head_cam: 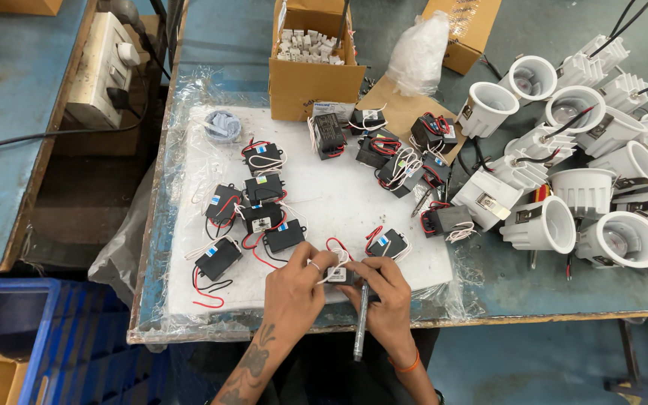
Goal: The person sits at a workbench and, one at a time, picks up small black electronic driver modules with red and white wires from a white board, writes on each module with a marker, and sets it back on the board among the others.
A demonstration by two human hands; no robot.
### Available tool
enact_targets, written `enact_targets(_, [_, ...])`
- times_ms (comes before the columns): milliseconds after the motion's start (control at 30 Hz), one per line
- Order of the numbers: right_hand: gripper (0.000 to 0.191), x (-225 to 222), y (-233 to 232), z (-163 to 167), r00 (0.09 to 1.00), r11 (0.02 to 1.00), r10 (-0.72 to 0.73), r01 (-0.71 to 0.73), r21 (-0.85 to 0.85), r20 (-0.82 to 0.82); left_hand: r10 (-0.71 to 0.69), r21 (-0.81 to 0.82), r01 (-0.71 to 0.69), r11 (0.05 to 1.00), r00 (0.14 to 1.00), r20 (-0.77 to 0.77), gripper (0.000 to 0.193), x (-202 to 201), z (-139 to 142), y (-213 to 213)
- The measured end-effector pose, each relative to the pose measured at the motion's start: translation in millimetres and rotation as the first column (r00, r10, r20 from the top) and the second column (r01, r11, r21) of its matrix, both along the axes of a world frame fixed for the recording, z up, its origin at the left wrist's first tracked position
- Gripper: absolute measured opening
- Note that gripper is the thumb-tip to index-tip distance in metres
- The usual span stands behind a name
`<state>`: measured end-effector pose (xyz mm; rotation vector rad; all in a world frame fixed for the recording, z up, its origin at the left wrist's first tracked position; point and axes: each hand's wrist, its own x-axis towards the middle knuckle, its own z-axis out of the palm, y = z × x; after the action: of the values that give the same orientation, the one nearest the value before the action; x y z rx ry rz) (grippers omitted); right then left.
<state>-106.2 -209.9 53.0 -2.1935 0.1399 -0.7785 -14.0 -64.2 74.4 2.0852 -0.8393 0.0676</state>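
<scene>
My left hand [294, 289] and my right hand [385, 291] meet at the near edge of a white foam sheet [339, 202]. Between them sits a small black driver box [337, 275] with white and red wires, and both hands pinch it. A thin silvery screwdriver [360, 322] is also held in my right hand, its shaft pointing down toward me. Several more black driver boxes [264, 214] with red, white and black leads lie scattered over the sheet, another one [388, 243] just beyond my right hand.
Several white downlight housings [579, 187] are piled at the right. An open cardboard box [310, 52] of white parts stands at the back beside a plastic bag [418, 49]. A tape roll [223, 124] lies at the sheet's far left. A blue crate [54, 337] sits lower left.
</scene>
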Motion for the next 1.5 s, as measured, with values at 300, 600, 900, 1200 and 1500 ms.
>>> enact_targets(300, [0.047, -1, -3, -1, 1.0, 1.0, 0.017, -0.017, -0.009, -0.008, -0.054, 0.108, 0.065, 0.992, 0.993, -0.104, 0.027, 12, 13, -1])
enact_targets(600, [0.047, -1, -1, 3, 1.0, 0.999, -0.002, 0.002, 0.048, -0.009, -0.216, 0.181, 0.244, 0.953, 0.963, -0.161, 0.037, 19, 34, 9])
enact_targets(900, [0.026, -12, -2, -1, 0.987, 0.977, -0.072, 0.041, 0.209, 0.144, -0.145, 0.11, 0.154, 0.982, 0.986, -0.085, 0.04, 1, -9, 0])
enact_targets(1200, [0.053, -16, 8, -35, 0.921, 0.871, -0.04, -0.157, 0.465, 0.387, -0.158, -0.064, 0.158, 0.985, 0.987, 0.005, 0.046, -2, -36, 6])
enact_targets(1500, [0.049, -19, 43, -15, 0.937, 0.932, 0.139, -0.234, 0.276, 0.321, -0.238, 0.004, 0.238, 0.971, 0.971, 0.001, 0.058, 9, -50, 15])
